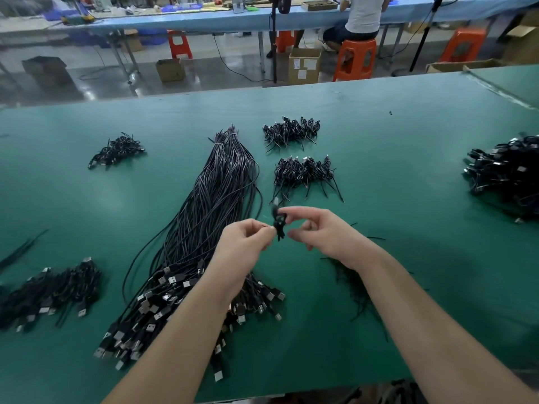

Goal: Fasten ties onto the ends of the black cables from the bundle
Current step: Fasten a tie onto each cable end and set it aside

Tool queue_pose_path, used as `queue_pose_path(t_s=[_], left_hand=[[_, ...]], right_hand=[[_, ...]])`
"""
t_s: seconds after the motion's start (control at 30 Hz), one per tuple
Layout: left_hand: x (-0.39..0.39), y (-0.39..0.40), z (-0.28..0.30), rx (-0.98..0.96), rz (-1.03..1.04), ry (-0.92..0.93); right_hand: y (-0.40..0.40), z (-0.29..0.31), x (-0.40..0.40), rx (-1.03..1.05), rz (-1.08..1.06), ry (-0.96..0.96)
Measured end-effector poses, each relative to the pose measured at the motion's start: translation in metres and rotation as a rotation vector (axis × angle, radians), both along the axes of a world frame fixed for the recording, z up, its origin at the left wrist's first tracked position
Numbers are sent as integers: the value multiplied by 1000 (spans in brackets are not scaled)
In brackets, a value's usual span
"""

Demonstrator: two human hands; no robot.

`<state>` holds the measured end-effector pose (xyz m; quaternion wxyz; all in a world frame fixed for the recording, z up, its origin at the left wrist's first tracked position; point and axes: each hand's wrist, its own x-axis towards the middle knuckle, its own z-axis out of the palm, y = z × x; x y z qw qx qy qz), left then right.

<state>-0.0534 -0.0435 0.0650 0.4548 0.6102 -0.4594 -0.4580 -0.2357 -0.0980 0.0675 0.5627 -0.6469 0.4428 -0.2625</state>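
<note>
A long bundle of black cables (210, 205) lies lengthwise on the green table (408, 141), its USB plugs (163, 298) fanned out near the front edge. Above the table, both hands meet at a small coiled black cable (278, 223). My left hand (245, 240) pinches it from the left. My right hand (318, 231) pinches it from the right with thumb and forefinger. A thin black tie seems wound round the coil; its ends are blurred. Loose black ties (353, 284) lie under my right forearm.
Small heaps of coiled tied cables sit at the back (291, 131), (304, 170), back left (116, 150), front left (49, 290) and far right (507, 170). Beyond the table are orange stools, cardboard boxes and a seated person (361, 16) at another bench.
</note>
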Motion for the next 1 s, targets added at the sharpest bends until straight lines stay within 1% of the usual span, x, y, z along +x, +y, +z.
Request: queue_pose_path(t_s=[0.03,0.07,0.1,0.13,0.17,0.27,0.33,0.37,0.43,0.5,0.57,0.67,0.77,0.83,0.87,0.9,0.93,1.0], left_hand=[[1,-1,0,68,0,156],[2,-2,-1,109,0,269],[3,-3,-2,131,-2,330],[2,-2,-3,137,-9,344],[1,-2,-4,135,-13,320],[-2,0,-5,91,10,148],[-6,3,-5,22,45,7],[-9,5,-5,-44,67,-111],[-15,11,-6,-254,86,-411],[-17,16,-8,-476,70,-620],[-13,15,-11,-608,-8,-743],[-7,14,-12,-688,-106,-870],[-7,13,-13,-801,-158,-1045],[-8,13,-14,-862,-199,-1171],[-8,12,-15,-866,-202,-1175],[-7,13,-16,-838,-195,-1132],[-6,13,-16,-783,-168,-1041],[-4,14,-13,-577,-48,-750]], right_hand=[[1,0,-1,-63,45,31],[2,1,-1,-87,82,31],[3,1,1,-89,92,15],[5,2,3,-86,76,-2],[5,2,5,-85,53,-22],[7,3,8,-61,31,-49],[8,6,11,-34,8,24],[8,7,12,1,-7,45],[9,8,16,121,-24,7],[9,11,17,229,-14,-48],[9,11,13,281,10,-79],[9,9,9,295,10,-83],[9,7,11,302,-6,-42],[8,7,11,304,-26,20],[8,8,10,310,-38,37],[7,8,8,327,-48,13],[5,8,5,361,-47,-59],[5,8,1,433,11,-278]])
